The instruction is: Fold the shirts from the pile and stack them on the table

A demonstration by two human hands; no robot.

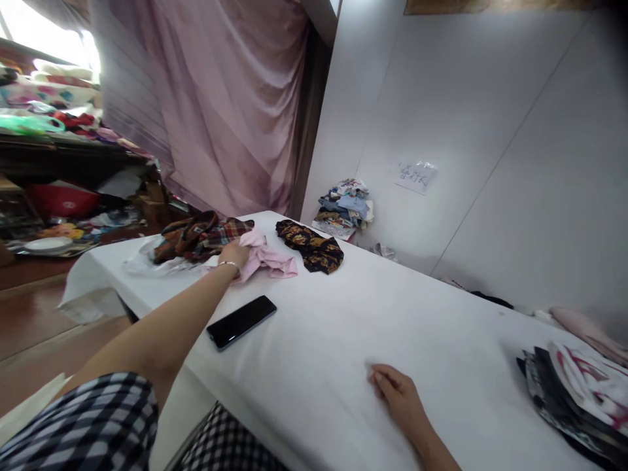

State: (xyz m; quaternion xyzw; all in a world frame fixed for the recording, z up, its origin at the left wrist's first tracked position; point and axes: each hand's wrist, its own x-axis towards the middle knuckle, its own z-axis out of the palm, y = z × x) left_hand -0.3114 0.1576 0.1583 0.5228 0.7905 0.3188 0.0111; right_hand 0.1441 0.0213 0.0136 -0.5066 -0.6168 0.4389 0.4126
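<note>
Checked sleeve (93,418): closest thing to the camera, filling the bottom left corner, with the bare left forearm (191,307) running out of it, up and over the counter (314,373).
Left hand (235,254): way out at the end of that reach, bracelet (228,264) on the wrist. Fingers look closed on the pink cloth (275,263), though the tips are tucked out of sight.
Pink cloth, where: on the counter's far left part, bunched up right at the left fingers, most of it spilling off to their right. It's pretty crumpled, but if it has a long axis I'd say it runs sideways, across the line of the forearm.
Nearer hand: the left, no contest, it's touching the cloth. The right hand (400,396) is well apart, low over the near side of the counter.
Right fingers: loosely curled and kinda blurry; can't tell if they're pinching anything.
Around the cloth: brown plaid bundle (230,230) just behind and left, clear plastic (161,265) by that, dark floral cloth (311,247) just past it on the right.
Phone (243,322): lying flat between the pink cloth and the counter's near edge, slanted roughly like the forearm, not touching it as far as I can see.
Far right: folded clothes (583,386) in a stack, closer to the right hand than the pink cloth is.
</note>
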